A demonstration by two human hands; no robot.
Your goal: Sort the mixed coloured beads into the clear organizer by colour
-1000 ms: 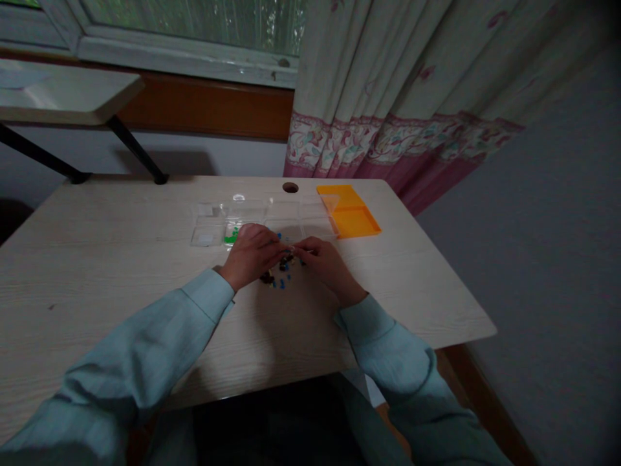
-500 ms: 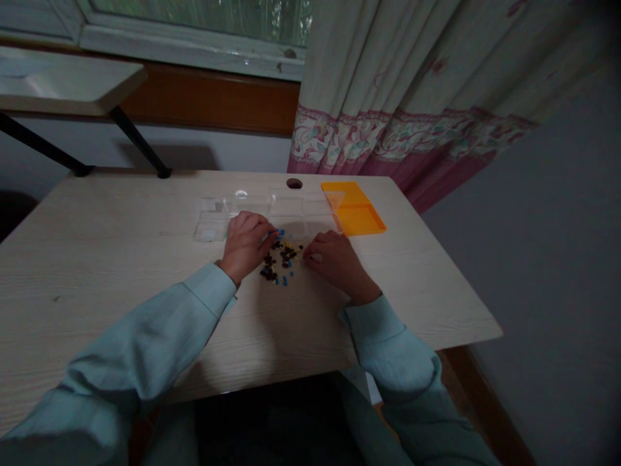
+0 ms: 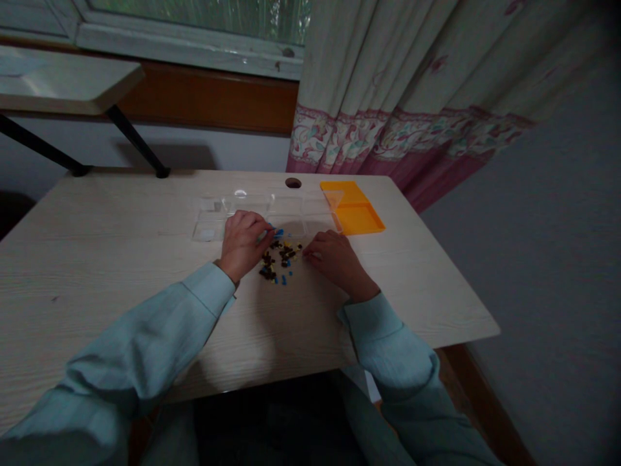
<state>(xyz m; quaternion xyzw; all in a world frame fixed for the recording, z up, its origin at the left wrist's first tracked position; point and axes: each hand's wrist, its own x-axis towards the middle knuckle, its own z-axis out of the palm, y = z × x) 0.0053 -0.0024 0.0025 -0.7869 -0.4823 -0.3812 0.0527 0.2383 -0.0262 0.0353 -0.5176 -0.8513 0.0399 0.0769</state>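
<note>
A loose pile of small pieces (image 3: pixel 284 254), dark brown, blue and yellow, lies on the table between my two hands. My left hand (image 3: pixel 245 243) is at the pile's upper left, its thumb and fingertips pinched together beside some blue pieces (image 3: pixel 279 232). Whatever that pinch holds is too small to make out. On the pile's right side, my right hand (image 3: pixel 334 257) rests low over the table with thumb and forefinger closed. I cannot tell what, if anything, is between them. Just behind both hands stands a clear plastic compartment box (image 3: pixel 286 206), partly covered by my left hand.
An orange tray (image 3: pixel 356 210) sits at the right end of the clear box, partly overlapped by it. The wooden table (image 3: pixel 145 278) has a round cable hole (image 3: pixel 293 183) at the back. A raised shelf (image 3: pixel 68 81) on black legs stands far left, and a curtain (image 3: pixel 359 123) hangs behind.
Both hands stay almost in place. The fingers of my right hand have drawn closer together, closing the gap between thumb and forefinger. The pile looks much the same.
</note>
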